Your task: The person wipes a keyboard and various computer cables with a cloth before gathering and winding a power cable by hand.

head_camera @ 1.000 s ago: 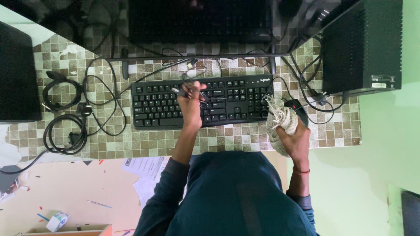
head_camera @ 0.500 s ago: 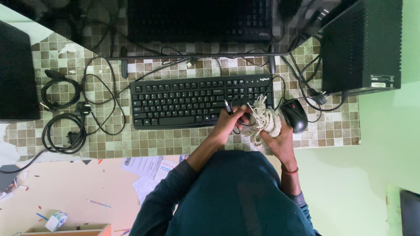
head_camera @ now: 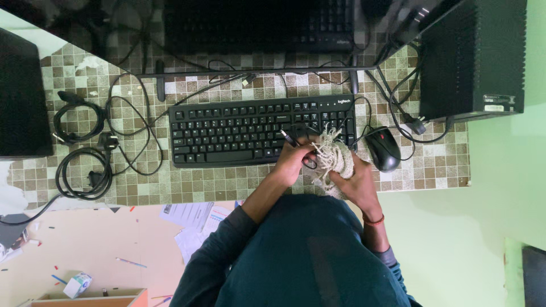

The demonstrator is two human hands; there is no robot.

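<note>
My left hand (head_camera: pixel 294 161) grips a thin black cable with a plug tip (head_camera: pixel 286 138) over the near right corner of the black keyboard (head_camera: pixel 233 131). My right hand (head_camera: pixel 354 181) clutches a frayed off-white cloth (head_camera: pixel 333 157), pressed against the cable in the left hand. Both hands meet at the front edge of the tiled counter (head_camera: pixel 187 185). A black mouse (head_camera: pixel 383 149) lies just right of the cloth.
A black computer tower (head_camera: pixel 472 57) stands at the right, a monitor base (head_camera: pixel 256 25) behind the keyboard, a dark box (head_camera: pixel 23 96) at the left. Coiled black cables (head_camera: pixel 82 148) lie left of the keyboard. Papers (head_camera: pixel 193 222) and a small carton (head_camera: pixel 75 285) lie on the floor.
My left hand carried the cable from the keyboard's middle down and right to the cloth. My right hand brought the cloth leftward off the mouse to meet it.
</note>
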